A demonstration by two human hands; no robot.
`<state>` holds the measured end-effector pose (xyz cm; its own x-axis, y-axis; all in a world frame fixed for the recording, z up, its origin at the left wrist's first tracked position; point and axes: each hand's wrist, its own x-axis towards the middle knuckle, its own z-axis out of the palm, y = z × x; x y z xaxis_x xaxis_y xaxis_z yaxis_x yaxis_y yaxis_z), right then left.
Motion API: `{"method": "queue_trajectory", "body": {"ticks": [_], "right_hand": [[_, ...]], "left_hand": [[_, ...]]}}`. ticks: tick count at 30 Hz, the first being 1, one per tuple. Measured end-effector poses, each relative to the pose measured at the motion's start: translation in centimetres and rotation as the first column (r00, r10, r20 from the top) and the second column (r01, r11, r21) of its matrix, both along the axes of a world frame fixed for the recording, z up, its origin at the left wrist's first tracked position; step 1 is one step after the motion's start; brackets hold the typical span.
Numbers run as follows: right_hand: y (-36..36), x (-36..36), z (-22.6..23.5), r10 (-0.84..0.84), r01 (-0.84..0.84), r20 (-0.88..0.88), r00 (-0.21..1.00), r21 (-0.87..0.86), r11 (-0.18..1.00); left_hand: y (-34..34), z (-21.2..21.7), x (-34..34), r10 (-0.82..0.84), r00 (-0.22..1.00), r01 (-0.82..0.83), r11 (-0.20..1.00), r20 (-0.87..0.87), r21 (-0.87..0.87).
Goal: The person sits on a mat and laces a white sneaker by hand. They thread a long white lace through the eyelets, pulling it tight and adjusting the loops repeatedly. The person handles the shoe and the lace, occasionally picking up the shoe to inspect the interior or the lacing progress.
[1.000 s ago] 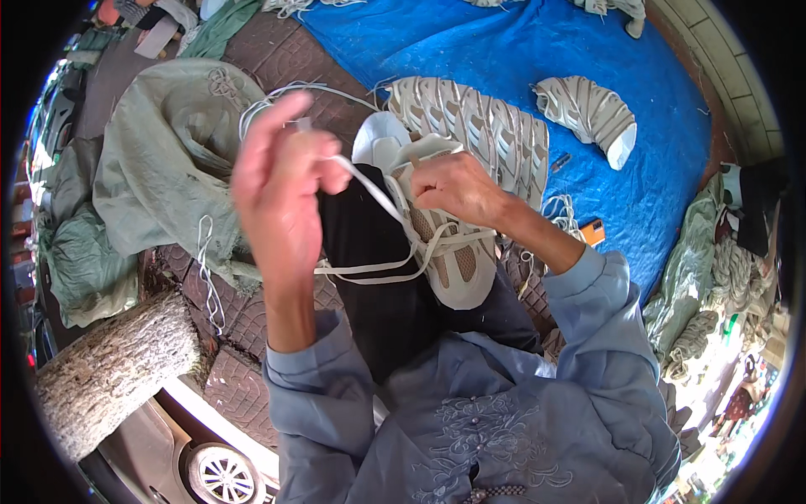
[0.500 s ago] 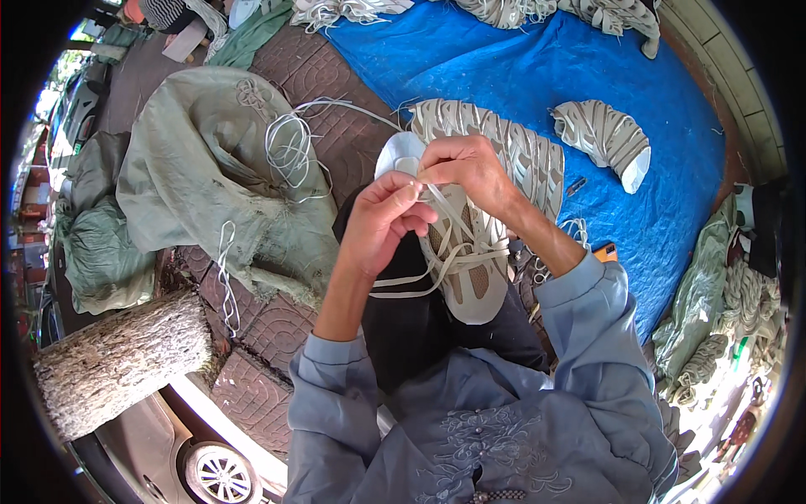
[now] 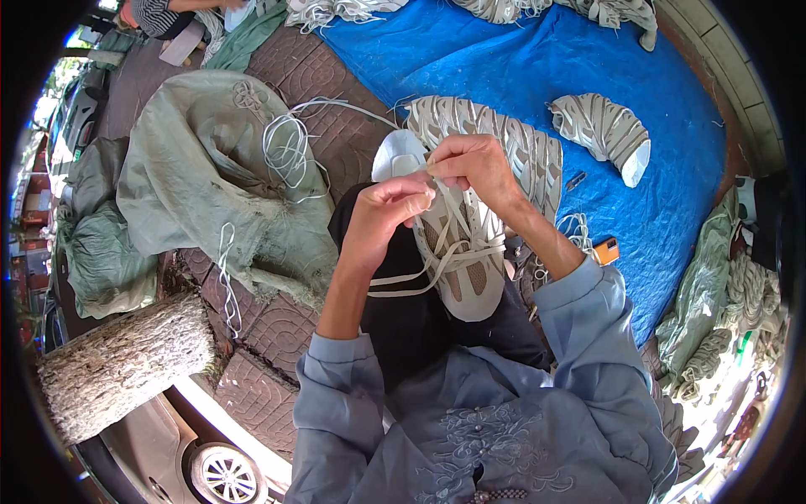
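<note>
A white and beige shoe upper (image 3: 463, 286) lies across my lap, its toe toward me, with a loose cream shoelace (image 3: 401, 287) threaded in its front and trailing to the left. Above its opening, my left hand (image 3: 384, 214) is closed in a pinch at the lace, the tip barely showing between thumb and finger. My right hand (image 3: 480, 172) pinches the lace too, and a strand runs from its fingers down to the upper. Both sets of fingertips nearly touch. Behind them, a row of similar nested uppers (image 3: 525, 151) rests on the blue sheet (image 3: 680, 210).
A smaller stack of uppers (image 3: 603, 134) and an orange phone (image 3: 606, 250) lie at the right. Left are a green-grey sack (image 3: 189, 168) with a bundle of white laces (image 3: 287, 147), a log (image 3: 126, 361) and a parked car (image 3: 168, 445). Another person (image 3: 180, 21) is at the far left.
My left hand has turned, its fingers folding in, and has moved slightly right toward my right fingertips. At the far left, more of the other person's arm shows.
</note>
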<state>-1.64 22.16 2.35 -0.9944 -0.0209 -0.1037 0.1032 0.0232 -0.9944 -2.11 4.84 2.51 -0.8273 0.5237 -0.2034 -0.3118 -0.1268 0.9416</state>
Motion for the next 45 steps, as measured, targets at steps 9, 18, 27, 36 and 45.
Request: {"method": "queue_trajectory", "body": {"ticks": [9,18,27,36,45], "right_hand": [[0.7,1.1,-0.1,-0.115,0.118,0.034,0.993,-0.098,0.988],[-2.2,4.4,-1.9,-0.146,0.218,-0.229,0.962,0.334,0.917],[2.2,3.4,-1.5,-0.323,0.322,-0.172,0.931,-0.032,0.946],[20.4,-0.4,0.5,-0.659,0.661,-0.228,0.717,-0.079,0.746],[37.6,1.7,2.3,-0.816,0.855,-0.259,0.517,0.211,0.474]], "left_hand": [[2.1,-1.5,0.1,-0.004,0.992,-0.005,0.998,0.129,0.066],[4.1,-0.9,1.6,0.308,0.883,-0.39,0.902,-0.355,-0.186],[1.8,-0.8,1.7,0.296,0.924,-0.33,0.937,-0.243,-0.112],[-20.7,0.6,-12.1,0.26,0.471,-0.741,0.634,-0.843,-0.219],[-36.9,3.6,-15.1,-0.556,0.57,-0.822,-0.388,-0.605,-0.417]]}}
